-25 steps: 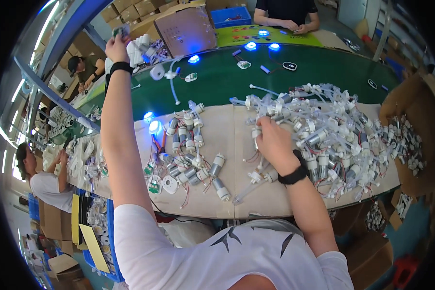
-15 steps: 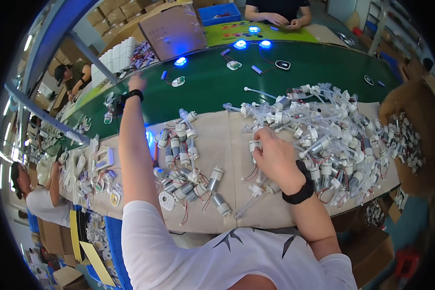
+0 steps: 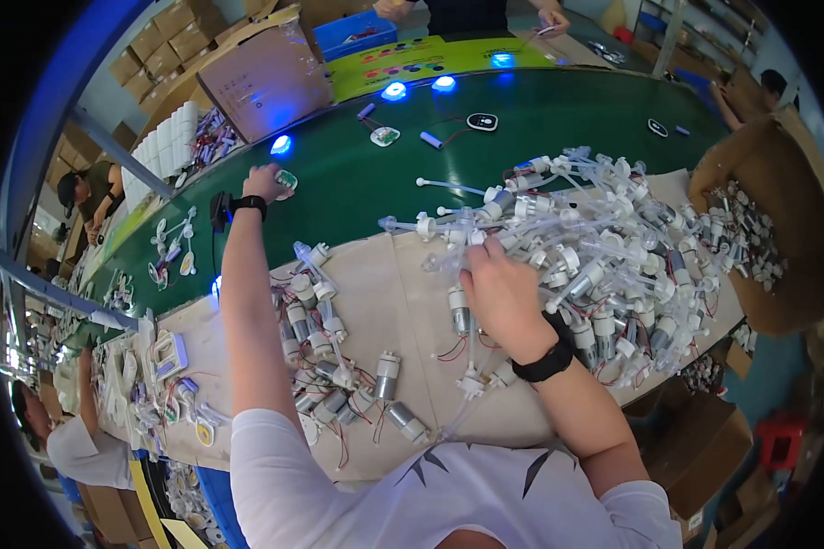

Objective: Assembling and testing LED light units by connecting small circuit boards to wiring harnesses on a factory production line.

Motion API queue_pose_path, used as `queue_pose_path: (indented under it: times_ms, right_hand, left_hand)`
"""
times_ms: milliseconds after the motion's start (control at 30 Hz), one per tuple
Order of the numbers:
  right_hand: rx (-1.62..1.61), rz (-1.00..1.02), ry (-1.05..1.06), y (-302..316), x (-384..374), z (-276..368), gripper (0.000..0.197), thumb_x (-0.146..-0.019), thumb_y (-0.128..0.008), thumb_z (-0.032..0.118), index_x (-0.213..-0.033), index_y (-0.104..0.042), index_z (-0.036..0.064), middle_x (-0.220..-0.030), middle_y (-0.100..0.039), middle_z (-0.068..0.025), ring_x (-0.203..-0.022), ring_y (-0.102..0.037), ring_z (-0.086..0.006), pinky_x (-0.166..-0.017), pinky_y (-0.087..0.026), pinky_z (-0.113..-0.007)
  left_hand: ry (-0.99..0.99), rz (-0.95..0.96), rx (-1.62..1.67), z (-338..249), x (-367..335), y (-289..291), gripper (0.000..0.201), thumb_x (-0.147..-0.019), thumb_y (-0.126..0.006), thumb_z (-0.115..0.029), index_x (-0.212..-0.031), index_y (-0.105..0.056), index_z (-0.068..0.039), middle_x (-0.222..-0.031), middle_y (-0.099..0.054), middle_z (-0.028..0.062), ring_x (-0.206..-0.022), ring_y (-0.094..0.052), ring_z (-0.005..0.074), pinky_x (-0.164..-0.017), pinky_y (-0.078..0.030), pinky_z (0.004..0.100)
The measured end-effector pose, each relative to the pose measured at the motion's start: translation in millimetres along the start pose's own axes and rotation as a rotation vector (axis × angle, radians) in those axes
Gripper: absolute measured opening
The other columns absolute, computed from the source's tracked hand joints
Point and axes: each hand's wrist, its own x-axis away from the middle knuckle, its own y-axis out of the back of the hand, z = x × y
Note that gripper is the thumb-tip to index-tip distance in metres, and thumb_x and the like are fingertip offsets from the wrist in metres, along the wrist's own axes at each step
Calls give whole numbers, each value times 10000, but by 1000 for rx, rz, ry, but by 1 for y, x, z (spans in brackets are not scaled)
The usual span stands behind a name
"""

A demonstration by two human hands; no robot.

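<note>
My left hand (image 3: pixel 262 186) reaches over the green conveyor belt (image 3: pixel 339 188). Its fingers are closed at the edge of a small oval circuit board (image 3: pixel 286 179) with a green face and white rim. A blue-lit LED disc (image 3: pixel 281 145) lies just beyond it. My right hand (image 3: pixel 504 297) rests at the left edge of a heap of small motor pumps with clear tubes (image 3: pixel 604 238). Its fingers are curled, and what they grip is hidden. Right by its thumb is a grey motor pump with a white cap (image 3: pixel 460 311).
Further along the belt lie more lit LED discs (image 3: pixel 444 84), a purple battery (image 3: pixel 431 140) and a black oval panel (image 3: pixel 482 123). Loose motor pumps (image 3: pixel 387 375) lie on the cardboard-covered table (image 3: pixel 421 302). A cardboard box (image 3: pixel 769 192) stands right. Co-workers sit across and at left.
My left hand has come down to the circuit board, its fingers closing there. The view has shifted, and my right hand stays by the heap. The co-worker's hands opposite have moved apart.
</note>
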Motion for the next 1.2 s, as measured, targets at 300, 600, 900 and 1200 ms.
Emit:
queue_pose_path:
  times_ms: [300, 600, 900, 1200]
  right_hand:
    - [-406, -358, 74, 35, -3, 10, 110, -768, -618, 129, -815, -564, 45, -751, -574, -78, -577, -582, -240, -505, -443, -340]
    - [-1256, -448, 80, 74, -14, 26, 145, -856, -577, 90, -927, -530, -28, -714, -600, -41, -613, -559, -64, -537, -427, -202]
    - [-1165, -218, 69, 53, -44, 1, 136, -832, -592, 79, -874, -538, -38, -629, -609, -51, -554, -566, -81, -490, -418, -218]
    - [-1131, -149, 132, 64, -50, 27, 163, -814, -603, 114, -864, -563, -36, -633, -601, -48, -537, -562, -86, -479, -414, -221]
  left_hand:
    - [-35, -574, 633, -64, 36, 116, 509, -707, -710, -392, -973, -559, 14, -803, -626, 187, -703, -607, 313, -647, -480, 364]
    - [-165, -566, 1348, -153, 137, 174, 274, -835, -622, -176, -1040, -531, -20, -766, -614, 59, -449, -548, 115, -384, -394, 215]
    - [-244, -55, 1298, -197, 220, 153, 175, -818, -636, -177, -926, -617, -41, -747, -604, 54, -559, -573, 102, -480, -448, 250]
    - [-686, -211, 800, -235, 237, 110, 179, -785, -629, -215, -819, -655, -42, -752, -550, 120, -735, -566, 274, -647, -447, 342]
